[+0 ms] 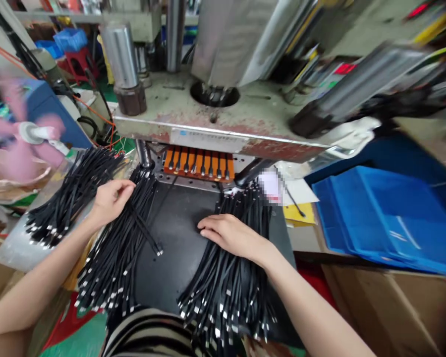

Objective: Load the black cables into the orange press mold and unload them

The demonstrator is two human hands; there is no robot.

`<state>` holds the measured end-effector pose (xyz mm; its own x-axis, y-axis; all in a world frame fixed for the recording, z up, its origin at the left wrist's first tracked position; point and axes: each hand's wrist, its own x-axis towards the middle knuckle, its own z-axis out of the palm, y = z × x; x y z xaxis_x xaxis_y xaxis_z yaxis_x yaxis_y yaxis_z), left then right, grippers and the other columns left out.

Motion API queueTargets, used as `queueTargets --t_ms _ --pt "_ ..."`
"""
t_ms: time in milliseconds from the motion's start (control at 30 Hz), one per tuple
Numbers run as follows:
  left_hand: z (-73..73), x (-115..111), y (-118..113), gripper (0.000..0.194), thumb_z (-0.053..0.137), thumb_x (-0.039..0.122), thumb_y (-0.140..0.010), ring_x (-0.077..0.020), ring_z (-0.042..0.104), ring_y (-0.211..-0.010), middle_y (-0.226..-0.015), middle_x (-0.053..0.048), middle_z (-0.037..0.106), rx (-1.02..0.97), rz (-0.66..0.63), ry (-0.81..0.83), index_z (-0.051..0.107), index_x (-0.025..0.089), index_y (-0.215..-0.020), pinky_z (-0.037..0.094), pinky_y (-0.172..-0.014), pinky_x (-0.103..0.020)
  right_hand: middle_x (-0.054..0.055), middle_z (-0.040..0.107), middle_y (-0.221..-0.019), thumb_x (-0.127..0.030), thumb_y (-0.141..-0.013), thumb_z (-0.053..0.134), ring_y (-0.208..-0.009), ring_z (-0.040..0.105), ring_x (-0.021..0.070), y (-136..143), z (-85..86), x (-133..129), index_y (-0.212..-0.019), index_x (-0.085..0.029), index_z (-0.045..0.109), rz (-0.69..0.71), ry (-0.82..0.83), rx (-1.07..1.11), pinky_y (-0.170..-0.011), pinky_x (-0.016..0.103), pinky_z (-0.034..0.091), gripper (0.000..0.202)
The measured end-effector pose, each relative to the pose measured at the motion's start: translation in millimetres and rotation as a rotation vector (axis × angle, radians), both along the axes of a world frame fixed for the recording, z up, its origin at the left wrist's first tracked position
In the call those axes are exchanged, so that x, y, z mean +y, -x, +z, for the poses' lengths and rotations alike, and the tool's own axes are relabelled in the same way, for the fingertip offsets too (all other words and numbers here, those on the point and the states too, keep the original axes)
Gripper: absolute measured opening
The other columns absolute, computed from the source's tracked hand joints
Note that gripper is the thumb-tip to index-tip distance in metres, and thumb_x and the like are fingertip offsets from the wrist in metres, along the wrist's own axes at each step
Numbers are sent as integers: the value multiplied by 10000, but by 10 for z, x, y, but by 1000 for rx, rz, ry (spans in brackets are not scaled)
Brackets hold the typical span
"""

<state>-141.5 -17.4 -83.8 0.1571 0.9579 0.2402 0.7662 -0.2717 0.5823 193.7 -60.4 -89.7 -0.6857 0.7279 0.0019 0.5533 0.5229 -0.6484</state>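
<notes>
My left hand [113,201] is at the upper end of the left pile of black cables [111,253], thumb and fingers pinched together. Whatever may be between those fingertips is too small to make out. A couple of loose cables [146,230] slant from near that hand across the dark work plate [171,263]. Over the right pile of black cables [226,287] lies my right hand [232,235], fingers closed together and pointing left; their undersides are hidden. Ahead, an orange mould [198,163] holds several black cable ends in a row beneath the press [215,116].
Another cable bundle [74,193] rests on a plastic sheet at left. A pink fan [27,131] spins beyond it. Steel posts [122,64] flank the press. Blue plastic bins [386,218] sit at right, beside a yellow paper [301,213] and a cardboard box [379,302].
</notes>
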Motion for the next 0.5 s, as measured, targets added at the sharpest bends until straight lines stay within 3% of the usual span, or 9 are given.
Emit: queueTargets --t_ms 100,200,267,400,500 --pt "70 223 -308 271 521 353 -870 -160 607 -777 -906 -44 673 -150 -161 180 645 178 -1035 474 -706 -258 30 696 -892 -260 -933 488 -811 651 178 -109 65 136 -907 -217 684 -213 -104 129 -763 303 493 203" --pt "-15 576 -660 213 563 296 -872 -132 610 -674 -827 -28 653 -616 2 481 616 169 -1035 476 -629 -235 47 700 -849 -312 -904 510 -720 639 179 -185 0 406 -910 -193 678 -577 -249 260 -701 303 501 206" --pt "-125 838 -877 169 548 291 -895 -126 607 -600 -766 -31 648 -857 148 616 613 150 -961 480 -597 -239 72 695 -840 -319 -886 506 -698 631 188 -197 -96 656 -980 -157 670 -737 -317 274 -693 311 504 248" --pt "-349 1302 -1191 259 479 341 -942 -183 654 -682 -783 -80 667 -972 267 592 608 117 -938 527 -642 -304 160 695 -927 -293 -884 484 -893 643 276 -123 -230 1221 -1009 -101 669 -859 -376 57 -861 384 474 294" --pt "-453 1561 -1301 280 540 349 -924 -193 647 -856 -984 -91 654 -1031 292 511 594 116 -1069 541 -754 -350 189 671 -1077 -290 -923 444 -1057 597 306 -44 -258 1599 -1119 -100 646 -925 -346 -84 -960 408 419 340"
